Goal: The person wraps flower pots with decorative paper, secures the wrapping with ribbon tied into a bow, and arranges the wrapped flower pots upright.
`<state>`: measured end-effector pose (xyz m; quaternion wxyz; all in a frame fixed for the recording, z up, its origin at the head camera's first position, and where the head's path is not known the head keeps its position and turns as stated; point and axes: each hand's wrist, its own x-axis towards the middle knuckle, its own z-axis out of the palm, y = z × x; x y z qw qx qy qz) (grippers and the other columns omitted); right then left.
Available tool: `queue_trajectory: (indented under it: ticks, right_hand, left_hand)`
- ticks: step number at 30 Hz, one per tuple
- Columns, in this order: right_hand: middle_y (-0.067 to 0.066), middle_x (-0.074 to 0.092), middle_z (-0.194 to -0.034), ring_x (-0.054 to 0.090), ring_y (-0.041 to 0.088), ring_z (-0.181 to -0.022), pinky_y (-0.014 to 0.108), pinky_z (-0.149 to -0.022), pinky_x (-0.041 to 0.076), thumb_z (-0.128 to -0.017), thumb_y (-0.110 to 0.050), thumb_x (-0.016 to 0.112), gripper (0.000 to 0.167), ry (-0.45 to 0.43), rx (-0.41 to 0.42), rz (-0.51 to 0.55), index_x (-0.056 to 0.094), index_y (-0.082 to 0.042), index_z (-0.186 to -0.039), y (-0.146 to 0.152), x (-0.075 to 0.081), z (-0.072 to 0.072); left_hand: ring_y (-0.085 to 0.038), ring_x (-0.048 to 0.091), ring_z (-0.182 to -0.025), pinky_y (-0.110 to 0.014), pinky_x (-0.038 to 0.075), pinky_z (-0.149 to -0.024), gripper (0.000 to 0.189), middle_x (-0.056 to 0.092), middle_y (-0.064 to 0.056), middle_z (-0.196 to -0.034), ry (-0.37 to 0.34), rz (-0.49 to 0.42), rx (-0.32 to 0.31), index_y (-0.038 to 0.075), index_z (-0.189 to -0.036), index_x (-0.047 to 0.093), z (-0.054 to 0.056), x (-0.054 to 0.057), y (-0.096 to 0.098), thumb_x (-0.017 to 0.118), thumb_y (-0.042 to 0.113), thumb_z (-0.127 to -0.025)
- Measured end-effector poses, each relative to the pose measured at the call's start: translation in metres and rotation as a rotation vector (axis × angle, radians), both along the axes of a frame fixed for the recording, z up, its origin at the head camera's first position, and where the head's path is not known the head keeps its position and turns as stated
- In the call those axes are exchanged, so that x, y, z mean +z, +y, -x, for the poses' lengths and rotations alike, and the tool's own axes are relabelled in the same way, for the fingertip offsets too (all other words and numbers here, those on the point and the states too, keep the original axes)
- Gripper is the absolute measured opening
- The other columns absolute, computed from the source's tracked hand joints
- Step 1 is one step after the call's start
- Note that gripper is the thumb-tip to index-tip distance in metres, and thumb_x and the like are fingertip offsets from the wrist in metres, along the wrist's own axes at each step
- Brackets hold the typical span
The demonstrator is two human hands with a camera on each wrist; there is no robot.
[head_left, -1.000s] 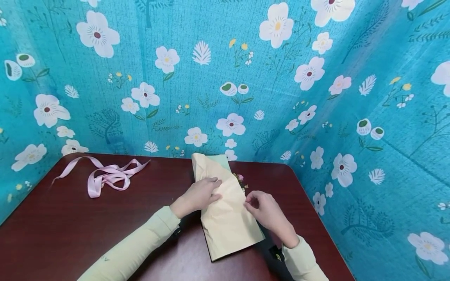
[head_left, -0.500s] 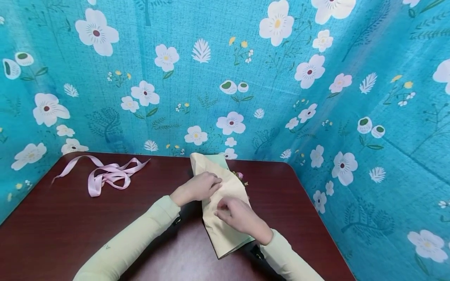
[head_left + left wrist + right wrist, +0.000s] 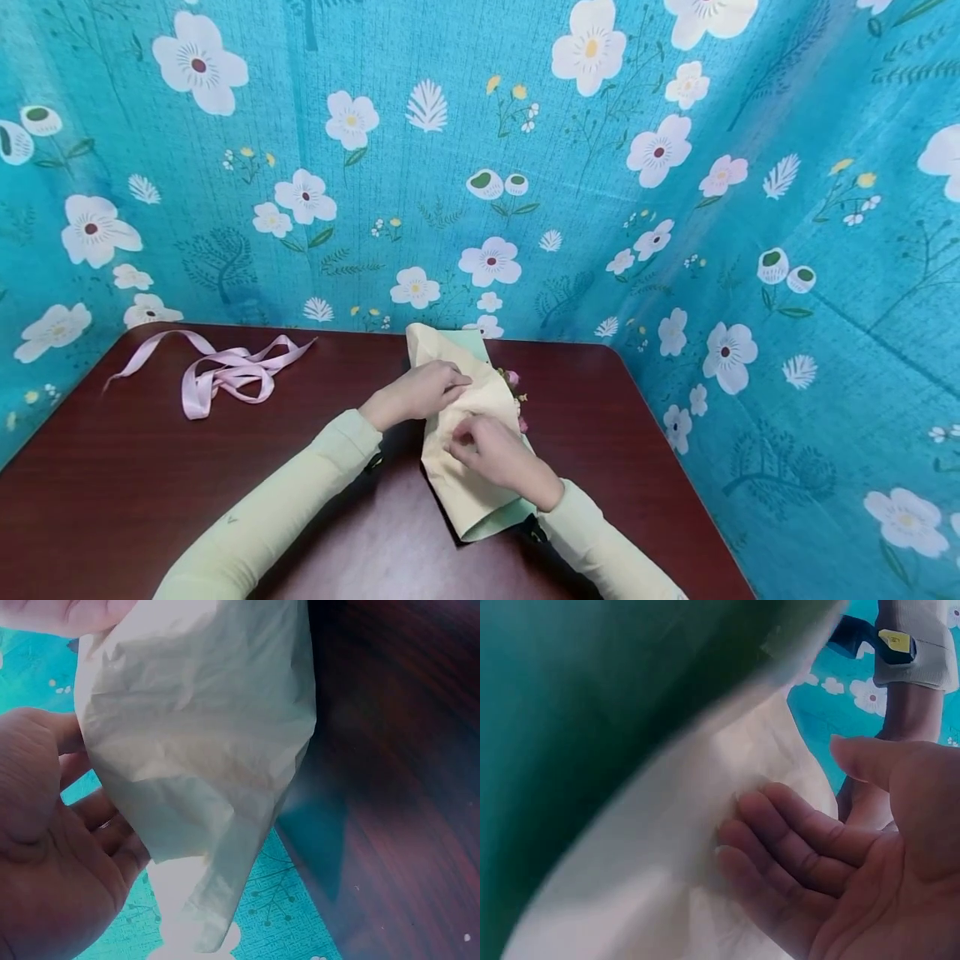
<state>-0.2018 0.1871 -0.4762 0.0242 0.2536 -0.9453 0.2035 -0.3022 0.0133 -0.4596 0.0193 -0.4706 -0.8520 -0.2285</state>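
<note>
– Compared with a second ago, we see the right hand [image 3: 498,454] has come in from the right edge of the cream paper [image 3: 483,398] to over its middle, and the paper's near corner now curls up, showing its pale green side [image 3: 498,518].

– Yep, we see that too. What's around it, big stuff first?

– We've got a blue floral cloth [image 3: 390,50] behind and to the right, then a dark reddish table [image 3: 120,467], with two pale sleeves [image 3: 270,508] reaching over it. The paper's creased and folded over, lying right of centre up to the table's far edge. Pink ribbon [image 3: 197,398] sits in loose loops on the left, well apart from it.

– And the fingers?

– Left hand [image 3: 420,392]: bent, at the paper's edge, but we can't tell if they're pinching or just touching. Right: lightly curved, relaxed, thumb well apart, grasping nothing, tips by the paper.

– Anything tinier?

– Just some pink flowers [image 3: 513,378] peeking past the paper's right edge.
</note>
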Motion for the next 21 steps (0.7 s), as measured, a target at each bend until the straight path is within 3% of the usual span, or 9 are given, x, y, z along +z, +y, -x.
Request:
queue_trajectory:
  ticks: [4, 8, 16, 18, 21]
  right_hand:
    - [-0.009, 0.061, -0.072, 0.053, 0.006, -0.071, 0.021, -0.064, 0.045, -0.095, -0.022, 0.07, 0.018, 0.009, -0.002, 0.008, 0.069, -0.017, -0.077, -0.001, 0.003, 0.001]
    - [-0.014, 0.049, -0.058, 0.046, 0.004, -0.06, 0.02, -0.056, 0.04, -0.098, -0.028, 0.067, 0.034, -0.001, -0.006, -0.004, 0.062, -0.02, -0.065, -0.001, 0.003, 0.002]
    - [-0.017, 0.034, -0.048, 0.034, 0.002, -0.048, 0.022, -0.047, 0.033, -0.101, -0.037, 0.061, 0.053, -0.08, -0.049, 0.027, 0.047, -0.02, -0.053, 0.003, 0.007, 0.001]
    - [-0.015, 0.03, -0.046, 0.028, 0.002, -0.043, 0.022, -0.043, 0.028, -0.102, -0.038, 0.06, 0.057, -0.116, -0.06, 0.039, 0.039, -0.019, -0.052, 0.005, 0.008, 0.0]
    - [-0.013, 0.03, -0.048, 0.026, 0.003, -0.046, 0.022, -0.045, 0.027, -0.101, -0.037, 0.061, 0.054, -0.123, -0.069, 0.045, 0.041, -0.018, -0.055, 0.007, 0.006, 0.0]
  left_hand:
    - [-0.023, 0.068, -0.085, -0.038, 0.055, -0.082, 0.024, 0.069, -0.007, -0.082, 0.04, 0.039, 0.0, 0.008, -0.111, 0.074, -0.002, 0.001, 0.002, 0.051, 0.012, -0.105]
    - [-0.025, 0.06, -0.066, -0.037, 0.051, -0.069, 0.022, 0.053, -0.004, -0.061, 0.101, 0.08, 0.039, 0.011, -0.091, 0.068, -0.006, 0.003, 0.004, 0.051, 0.013, -0.104]
    - [-0.031, 0.059, -0.06, -0.043, 0.053, -0.055, 0.034, 0.055, -0.013, -0.06, 0.203, 0.126, 0.221, 0.004, -0.074, 0.061, -0.02, 0.011, 0.006, 0.055, 0.018, -0.104]
    - [-0.031, 0.06, -0.059, -0.043, 0.054, -0.054, 0.04, 0.057, -0.013, -0.06, 0.224, 0.134, 0.258, 0.005, -0.066, 0.059, -0.024, 0.011, 0.006, 0.057, 0.019, -0.103]
    - [-0.031, 0.061, -0.06, -0.043, 0.055, -0.056, 0.044, 0.06, -0.013, -0.062, 0.255, 0.154, 0.3, 0.007, -0.06, 0.058, -0.028, 0.009, 0.007, 0.059, 0.021, -0.102]
